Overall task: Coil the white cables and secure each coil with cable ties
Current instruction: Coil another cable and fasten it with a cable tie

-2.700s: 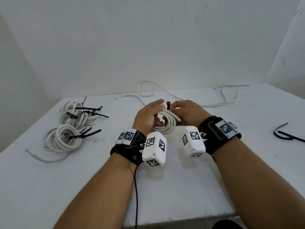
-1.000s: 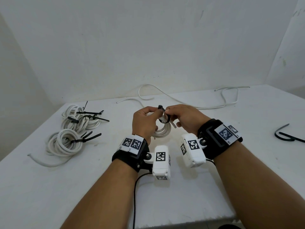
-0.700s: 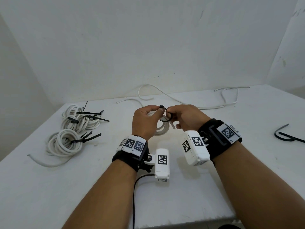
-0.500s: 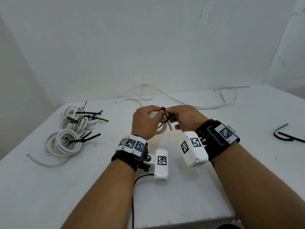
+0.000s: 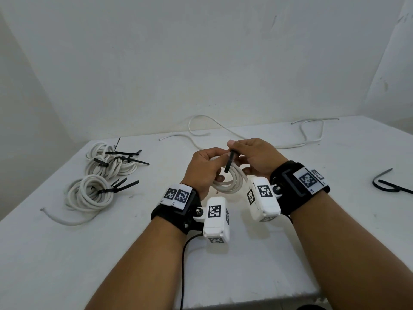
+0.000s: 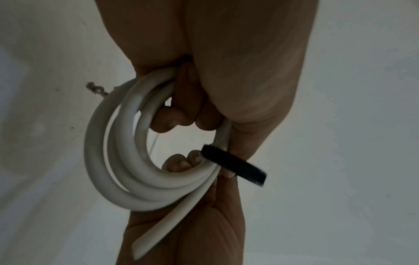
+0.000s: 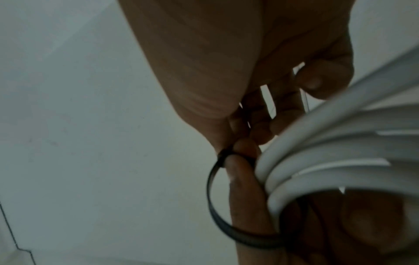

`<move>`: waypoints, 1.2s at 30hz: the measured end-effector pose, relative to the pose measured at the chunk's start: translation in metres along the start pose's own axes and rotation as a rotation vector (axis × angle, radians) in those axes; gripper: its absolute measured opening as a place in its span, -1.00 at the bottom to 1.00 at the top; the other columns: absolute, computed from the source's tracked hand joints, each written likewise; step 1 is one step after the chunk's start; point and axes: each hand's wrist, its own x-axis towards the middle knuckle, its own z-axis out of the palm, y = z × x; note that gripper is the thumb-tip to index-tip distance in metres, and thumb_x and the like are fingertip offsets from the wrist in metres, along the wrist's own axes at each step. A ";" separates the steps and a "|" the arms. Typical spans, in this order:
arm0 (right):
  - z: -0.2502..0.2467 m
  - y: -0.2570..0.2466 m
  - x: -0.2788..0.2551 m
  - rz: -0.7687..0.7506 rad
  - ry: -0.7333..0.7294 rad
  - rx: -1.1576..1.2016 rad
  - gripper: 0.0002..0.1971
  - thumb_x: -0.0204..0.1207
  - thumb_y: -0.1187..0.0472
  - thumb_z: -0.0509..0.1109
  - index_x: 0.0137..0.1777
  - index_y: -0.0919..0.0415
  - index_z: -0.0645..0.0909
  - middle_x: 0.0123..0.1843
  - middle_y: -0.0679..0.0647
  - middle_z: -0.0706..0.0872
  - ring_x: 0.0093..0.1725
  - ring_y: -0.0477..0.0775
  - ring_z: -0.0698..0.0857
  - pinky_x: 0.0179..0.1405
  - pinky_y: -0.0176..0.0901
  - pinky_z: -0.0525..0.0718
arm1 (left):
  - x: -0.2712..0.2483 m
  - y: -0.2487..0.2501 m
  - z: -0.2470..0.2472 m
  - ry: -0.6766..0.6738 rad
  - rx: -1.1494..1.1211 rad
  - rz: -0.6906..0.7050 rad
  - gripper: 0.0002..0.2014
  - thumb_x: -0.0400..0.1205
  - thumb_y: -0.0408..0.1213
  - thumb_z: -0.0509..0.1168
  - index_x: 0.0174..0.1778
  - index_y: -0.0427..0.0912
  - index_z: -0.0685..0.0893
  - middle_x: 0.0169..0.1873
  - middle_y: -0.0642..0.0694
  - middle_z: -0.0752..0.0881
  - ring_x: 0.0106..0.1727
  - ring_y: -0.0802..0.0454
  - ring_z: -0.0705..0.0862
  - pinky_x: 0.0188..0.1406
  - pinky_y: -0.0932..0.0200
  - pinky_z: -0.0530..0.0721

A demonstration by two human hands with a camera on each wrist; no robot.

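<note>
Above the middle of the table I hold a small white cable coil (image 5: pixel 231 183) between both hands. My left hand (image 5: pixel 220 161) grips the coil's top, fingers curled through it (image 6: pixel 172 118). A black cable tie (image 5: pixel 229 161) loops around the coil strands. My right hand (image 5: pixel 237 151) pinches the tie near its head. In the right wrist view the cable tie (image 7: pixel 212 193) forms a loose open loop beside the cable coil (image 7: pixel 328 152). In the left wrist view the tie's strap (image 6: pixel 235 166) crosses the coil (image 6: pixel 127 170), and one cut cable end sticks out below.
Two tied coils (image 5: pixel 111 163) (image 5: pixel 89 194) with black tie tails lie at the table's left. A loose white cable (image 5: pixel 223 129) snakes along the back edge. Spare black ties (image 5: pixel 388 185) lie at the far right. The table's front edge is just below my forearms.
The tie went from a small loop pinched above the coil to a strap pointing down across it. The coil now hangs lower below my hands, which have shifted slightly.
</note>
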 end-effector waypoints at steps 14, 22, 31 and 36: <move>-0.013 -0.004 0.008 -0.037 0.266 -0.042 -0.72 0.73 0.13 0.23 -0.20 0.25 0.47 -0.39 0.05 0.41 -0.43 -0.01 0.33 -0.50 -0.21 0.32 | -0.001 0.000 0.005 -0.029 -0.144 -0.011 -0.67 0.72 -0.23 0.24 -0.27 -0.21 0.81 -0.43 -0.13 0.64 -0.56 0.08 0.27 -0.58 0.26 0.44; 0.003 -0.004 -0.004 0.001 -0.067 0.153 -0.75 0.63 -0.03 0.39 -0.09 0.15 0.71 -0.20 0.04 0.72 -0.25 0.00 0.69 -0.29 -0.17 0.64 | 0.004 -0.003 0.004 0.061 -0.212 -0.048 -0.71 0.70 -0.24 0.28 -0.25 -0.33 0.74 -0.37 -0.22 0.62 -0.54 0.01 0.37 -0.63 0.28 0.42; 0.017 -0.003 0.000 -0.179 0.108 0.156 -0.85 0.66 0.21 0.38 -0.10 0.28 0.66 -0.17 0.25 0.77 -0.27 0.15 0.70 -0.08 0.09 0.69 | 0.008 0.000 0.007 0.335 -0.378 -0.026 -0.92 0.69 -0.38 0.23 -0.06 -0.22 0.63 -0.42 -0.17 0.53 -0.62 0.08 0.36 -0.61 0.24 0.46; 0.020 0.002 0.004 -0.263 0.276 0.062 -0.83 0.59 0.13 0.47 -0.17 0.22 0.73 -0.27 0.17 0.78 -0.31 0.14 0.71 -0.08 0.12 0.71 | 0.002 0.004 0.008 0.224 -0.396 -0.049 -0.71 0.73 -0.37 0.07 0.07 -0.28 0.72 -0.54 -0.10 0.44 -0.57 0.07 0.25 -0.49 0.17 0.44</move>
